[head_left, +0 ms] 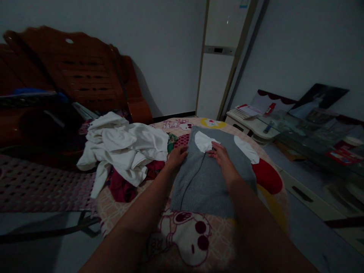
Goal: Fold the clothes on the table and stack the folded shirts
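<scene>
"Sweater [216, 182]: position?"

"Spread flat on the cartoon-print tablecloth [222, 231], directly before me, ribbed hem at my end. Body grey. The left white sleeve [203, 141] lies across the grey front; the right white sleeve [247, 149] sticks out past the far right edge."

"Left hand [178, 156]?"

"Mine is at the sweater's left edge, fingers bent and close together, fingertips touching the grey knit. Whether any knit is pinched, I cannot tell."

"Right hand [219, 153]?"

"Above the grey front, at the inner end of the left white sleeve. My thumb and forefinger are slightly parted, tips against the white cloth. Firmness of hold: I cannot tell."

"Surroundings?"

"Left of my left hand, a rumpled white garment [127, 142], heaped over dark red cloth [122, 185]. A carved wooden chair [85, 76] stands behind the heap. Far side, by the wall: tall white air conditioner [216, 79]. To the right, papers [247, 110] and a small red bottle [270, 109] on low furniture. Light is dim."
</scene>
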`<state>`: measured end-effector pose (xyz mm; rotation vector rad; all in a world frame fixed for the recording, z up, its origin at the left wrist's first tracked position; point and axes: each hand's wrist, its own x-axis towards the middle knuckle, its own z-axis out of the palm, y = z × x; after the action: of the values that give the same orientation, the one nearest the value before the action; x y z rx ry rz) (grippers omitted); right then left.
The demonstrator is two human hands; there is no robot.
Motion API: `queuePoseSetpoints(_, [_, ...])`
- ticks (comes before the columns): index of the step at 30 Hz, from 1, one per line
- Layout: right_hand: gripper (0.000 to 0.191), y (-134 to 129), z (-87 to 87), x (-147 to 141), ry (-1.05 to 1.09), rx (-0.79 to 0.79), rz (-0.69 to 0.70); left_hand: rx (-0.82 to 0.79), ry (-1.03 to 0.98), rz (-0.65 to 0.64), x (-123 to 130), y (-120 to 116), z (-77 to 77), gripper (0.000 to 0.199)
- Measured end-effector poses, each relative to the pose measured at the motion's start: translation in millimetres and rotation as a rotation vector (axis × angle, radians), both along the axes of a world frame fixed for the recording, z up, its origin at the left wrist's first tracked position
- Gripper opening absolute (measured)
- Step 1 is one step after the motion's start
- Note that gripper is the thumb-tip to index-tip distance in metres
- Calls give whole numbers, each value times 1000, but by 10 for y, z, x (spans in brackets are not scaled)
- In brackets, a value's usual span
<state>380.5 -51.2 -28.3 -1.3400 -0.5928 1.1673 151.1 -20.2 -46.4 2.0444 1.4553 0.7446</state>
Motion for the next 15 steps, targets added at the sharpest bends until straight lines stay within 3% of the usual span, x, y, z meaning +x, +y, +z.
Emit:
queuePoseSetpoints(4, [32, 165, 63, -14, -134, -29, -42, 41, 61, -35, 27, -42, -22, 44])
queuePoseSetpoints(9, [34, 210, 5, 61, -420, -71, -109, 121, 211, -6, 88, -83, -39, 42])
queuePoseSetpoints(12, [32, 225, -4, 147, -617, -168, -141, 190, 247, 3, 130, -147, 68, 34])
queuePoseSetpoints(15, [35, 304, 45, 208, -918, -51, -267, 145, 237, -147, 189, -269, 261, 22])
